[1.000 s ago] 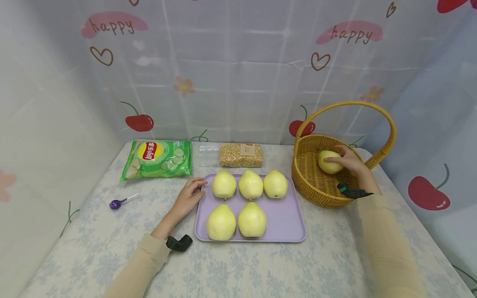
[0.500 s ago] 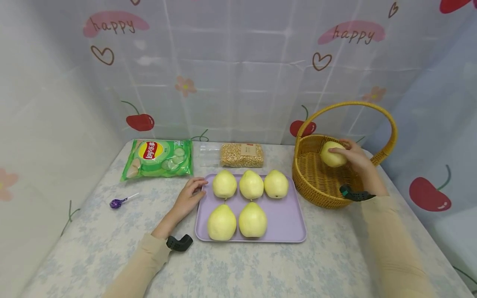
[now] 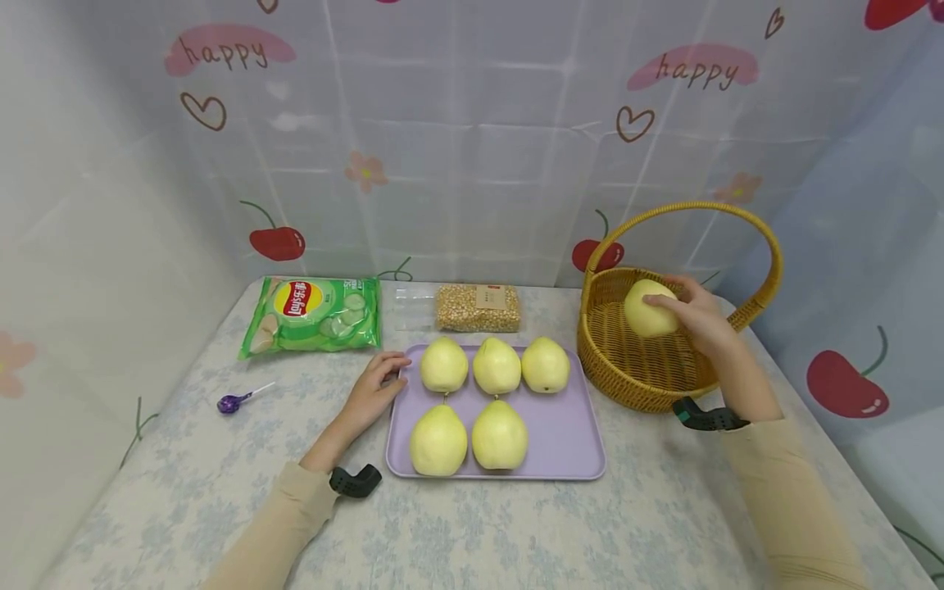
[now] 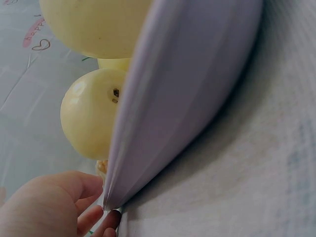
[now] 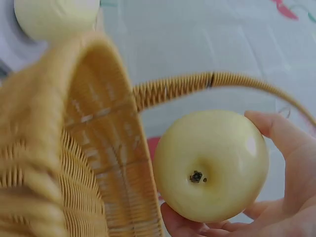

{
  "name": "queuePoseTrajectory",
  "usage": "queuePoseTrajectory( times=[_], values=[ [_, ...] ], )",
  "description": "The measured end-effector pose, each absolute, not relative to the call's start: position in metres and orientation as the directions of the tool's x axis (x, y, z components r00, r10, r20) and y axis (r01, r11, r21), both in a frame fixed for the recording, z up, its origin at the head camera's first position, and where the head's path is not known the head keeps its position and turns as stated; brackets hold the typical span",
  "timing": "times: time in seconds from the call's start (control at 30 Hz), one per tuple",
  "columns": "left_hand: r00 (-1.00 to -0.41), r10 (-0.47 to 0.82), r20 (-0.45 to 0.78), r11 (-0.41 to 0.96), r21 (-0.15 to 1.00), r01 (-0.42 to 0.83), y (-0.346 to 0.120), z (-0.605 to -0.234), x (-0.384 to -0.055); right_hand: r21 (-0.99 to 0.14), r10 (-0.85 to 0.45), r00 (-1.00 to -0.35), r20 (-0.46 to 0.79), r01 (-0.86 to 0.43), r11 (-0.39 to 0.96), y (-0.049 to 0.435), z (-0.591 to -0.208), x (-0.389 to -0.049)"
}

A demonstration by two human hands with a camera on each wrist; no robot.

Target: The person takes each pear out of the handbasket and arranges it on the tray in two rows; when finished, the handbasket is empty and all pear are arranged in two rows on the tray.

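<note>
My right hand [image 3: 704, 319] grips a pale yellow pear [image 3: 649, 308], thumb on one side and fingers round the other. In the head view the pear appears within the opening of the wicker basket [image 3: 608, 369]; the right wrist view shows its dark blossom end beside the basket wall [image 5: 123, 163]. My left hand [image 3: 374, 385] holds the left rim of the lilac tray [image 3: 564, 442], its fingertips at the edge in the left wrist view. Several pears, among them a front one [image 3: 438, 441], sit in two rows on the tray, whose front right part is bare.
The basket's tall arched handle [image 3: 689, 205] rises beside my right wrist. Behind the tray lies a bag of corn kernels [image 3: 478, 308]. A green chip bag [image 3: 313, 318] and a purple lollipop [image 3: 232, 402] lie to the left. A printed curtain [image 3: 472, 164] hangs behind the table.
My right hand has lifted the pear from the basket's floor. Over the last half second hand and pear have come slightly nearer and to the left. My left hand and the tray stay put.
</note>
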State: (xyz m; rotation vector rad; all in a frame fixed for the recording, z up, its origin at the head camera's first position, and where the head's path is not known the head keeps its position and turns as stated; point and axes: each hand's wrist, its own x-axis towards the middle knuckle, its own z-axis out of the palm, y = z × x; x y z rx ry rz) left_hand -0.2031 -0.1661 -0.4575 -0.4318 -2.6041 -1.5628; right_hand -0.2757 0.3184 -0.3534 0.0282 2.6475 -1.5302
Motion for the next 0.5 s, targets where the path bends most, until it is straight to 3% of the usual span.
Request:
queuePoseTrajectory(
  times=[0.5],
  values=[
    [-0.960,0.192,0.204,0.452,0.850,0.271,-0.168,-0.467,-0.208,-0.865,-0.099,-0.993,-0.057,0.000,0.502,0.269,-0.345,-0.221]
  ],
)
